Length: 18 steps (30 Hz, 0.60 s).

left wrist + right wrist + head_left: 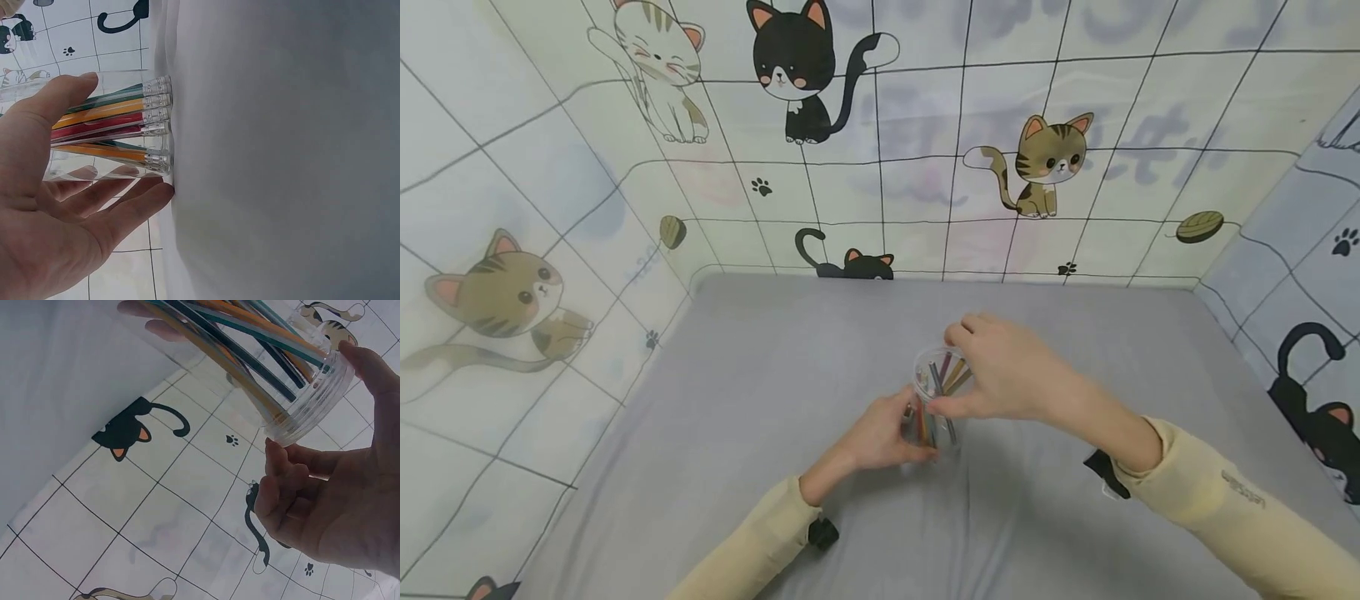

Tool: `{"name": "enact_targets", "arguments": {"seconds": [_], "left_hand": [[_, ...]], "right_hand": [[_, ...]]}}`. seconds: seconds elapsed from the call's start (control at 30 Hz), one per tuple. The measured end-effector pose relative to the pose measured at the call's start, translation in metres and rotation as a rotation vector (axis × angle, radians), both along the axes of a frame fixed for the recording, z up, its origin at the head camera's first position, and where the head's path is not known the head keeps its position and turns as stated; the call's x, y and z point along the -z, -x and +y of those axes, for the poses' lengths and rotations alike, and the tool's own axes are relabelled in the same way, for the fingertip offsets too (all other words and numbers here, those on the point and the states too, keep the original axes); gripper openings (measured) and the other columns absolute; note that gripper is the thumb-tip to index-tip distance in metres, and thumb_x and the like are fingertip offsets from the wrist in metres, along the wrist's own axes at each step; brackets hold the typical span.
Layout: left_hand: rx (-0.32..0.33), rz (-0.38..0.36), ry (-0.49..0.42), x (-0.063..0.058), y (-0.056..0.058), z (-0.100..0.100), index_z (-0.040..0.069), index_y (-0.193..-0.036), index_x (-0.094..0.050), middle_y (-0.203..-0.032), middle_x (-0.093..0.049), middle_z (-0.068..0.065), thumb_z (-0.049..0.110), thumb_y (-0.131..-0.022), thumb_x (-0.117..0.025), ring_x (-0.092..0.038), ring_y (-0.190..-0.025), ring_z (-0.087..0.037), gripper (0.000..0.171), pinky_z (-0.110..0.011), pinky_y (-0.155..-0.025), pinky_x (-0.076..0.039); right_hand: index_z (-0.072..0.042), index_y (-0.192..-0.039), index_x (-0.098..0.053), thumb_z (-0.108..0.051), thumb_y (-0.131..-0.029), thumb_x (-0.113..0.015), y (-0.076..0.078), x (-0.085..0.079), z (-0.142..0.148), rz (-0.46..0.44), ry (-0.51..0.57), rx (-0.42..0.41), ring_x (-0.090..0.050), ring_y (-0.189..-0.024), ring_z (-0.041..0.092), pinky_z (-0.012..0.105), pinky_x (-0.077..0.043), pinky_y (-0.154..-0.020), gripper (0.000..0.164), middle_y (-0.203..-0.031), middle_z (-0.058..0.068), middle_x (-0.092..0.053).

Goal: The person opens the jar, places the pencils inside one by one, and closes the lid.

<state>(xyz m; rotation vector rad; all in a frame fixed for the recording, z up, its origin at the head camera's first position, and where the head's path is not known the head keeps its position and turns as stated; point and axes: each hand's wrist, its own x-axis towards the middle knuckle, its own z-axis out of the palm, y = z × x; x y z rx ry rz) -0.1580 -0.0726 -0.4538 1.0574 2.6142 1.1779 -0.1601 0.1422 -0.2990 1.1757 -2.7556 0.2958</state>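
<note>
A clear round jar (942, 427) stands upright near the middle of the grey cloth. Several slim coloured pens (106, 119) lean inside it, orange, red and green, with clear ribbed ends toward the jar's base. My left hand (880, 433) holds the lower side of the jar, thumb on one side and fingers on the other in the left wrist view. From above, my right hand (1000, 367) grips the clear lid (315, 403) by its edge, thumb and fingertips on opposite sides. Part of the lid is hidden behind that hand in the head view.
A smooth grey cloth (760, 358) covers the surface under the jar. Cat-printed white walls (917, 183) rise at the back and both sides. A black wrist strap piece (823, 533) shows at my left cuff, another (1105, 473) by my right cuff.
</note>
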Motion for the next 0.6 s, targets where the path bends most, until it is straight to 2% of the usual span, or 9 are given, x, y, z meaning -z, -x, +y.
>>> {"name": "enact_targets", "arguments": {"seconds": [0.13, 0.23, 0.4, 0.53, 0.6], "left_hand": [[0.005, -0.006, 0.016, 0.000, 0.000, 0.000, 0.008, -0.139, -0.046, -0.113, -0.067, 0.000, 0.025, -0.077, -0.088, -0.062, -0.098, -0.010, 0.076, -0.026, -0.084, -0.053], [0.003, -0.010, 0.017, 0.000, 0.000, 0.000, 0.007, -0.144, -0.042, -0.120, -0.065, -0.001, 0.025, -0.078, -0.088, -0.061, -0.103, -0.010, 0.083, -0.026, -0.086, -0.052], [0.001, 0.000, 0.013, 0.001, 0.000, 0.000, 0.007, -0.136, -0.050, -0.111, -0.066, 0.000, 0.026, -0.077, -0.088, -0.061, -0.096, -0.011, 0.072, -0.024, -0.081, -0.052], [-0.012, -0.004, 0.014, 0.001, 0.000, 0.000, 0.009, -0.125, -0.055, -0.104, -0.067, -0.001, 0.027, -0.077, -0.088, -0.063, -0.095, -0.015, 0.061, -0.024, -0.080, -0.052], [-0.024, -0.007, 0.016, 0.001, 0.000, 0.000, 0.010, -0.128, -0.053, -0.106, -0.067, -0.001, 0.027, -0.076, -0.088, -0.063, -0.097, -0.016, 0.065, -0.024, -0.081, -0.053]], "right_hand": [[0.001, -0.114, -0.064, -0.057, -0.073, -0.078, -0.002, 0.001, -0.003, 0.081, -0.008, -0.027, -0.054, -0.082, 0.021, 0.033, -0.052, -0.065, 0.072, -0.095, 0.006, -0.058], [0.001, -0.114, -0.065, -0.057, -0.075, -0.076, -0.001, 0.002, -0.006, 0.107, -0.002, -0.055, -0.053, -0.083, 0.022, 0.033, -0.051, -0.066, 0.071, -0.097, 0.007, -0.056], [0.003, -0.115, -0.066, -0.059, -0.081, -0.073, 0.004, 0.004, -0.010, 0.107, 0.018, -0.085, -0.055, -0.088, 0.025, 0.036, -0.052, -0.071, 0.071, -0.101, 0.010, -0.058], [0.006, -0.118, -0.064, -0.053, -0.080, -0.077, 0.010, 0.007, -0.010, 0.103, 0.115, -0.120, -0.055, -0.091, 0.027, 0.037, -0.051, -0.075, 0.071, -0.104, 0.012, -0.059], [0.007, -0.118, -0.063, -0.049, -0.079, -0.080, 0.013, 0.010, -0.009, 0.108, 0.181, -0.134, -0.055, -0.091, 0.026, 0.037, -0.051, -0.074, 0.070, -0.104, 0.012, -0.059]]}}
